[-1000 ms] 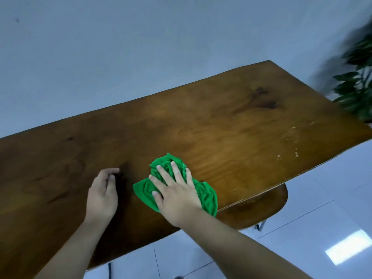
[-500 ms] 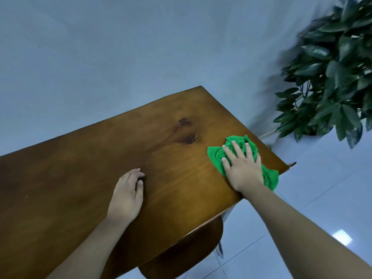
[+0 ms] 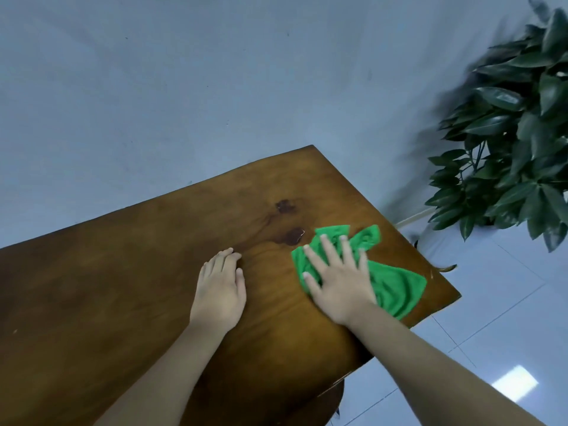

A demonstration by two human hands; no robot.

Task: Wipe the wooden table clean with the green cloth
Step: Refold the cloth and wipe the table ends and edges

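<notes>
The wooden table point(image 3: 129, 290) has a dark brown top that runs from the lower left to a corner at the right. A green cloth point(image 3: 396, 285) lies crumpled near the table's right end. My right hand point(image 3: 336, 279) presses flat on the cloth's left part with fingers spread. My left hand point(image 3: 221, 290) rests palm down on the bare wood to the left of the cloth, fingers together, holding nothing. Two dark knots point(image 3: 293, 235) mark the wood just beyond the hands.
A leafy green plant point(image 3: 516, 142) stands on the floor past the table's right end. A pale wall point(image 3: 184, 87) backs the table. White floor tiles point(image 3: 498, 318) lie to the right, and a brown chair seat point(image 3: 329, 404) shows under the near edge.
My right hand has slid the cloth from the table's right edge back toward the left, near the dark knots. The cloth is more spread out. My left hand stays flat on the wood.
</notes>
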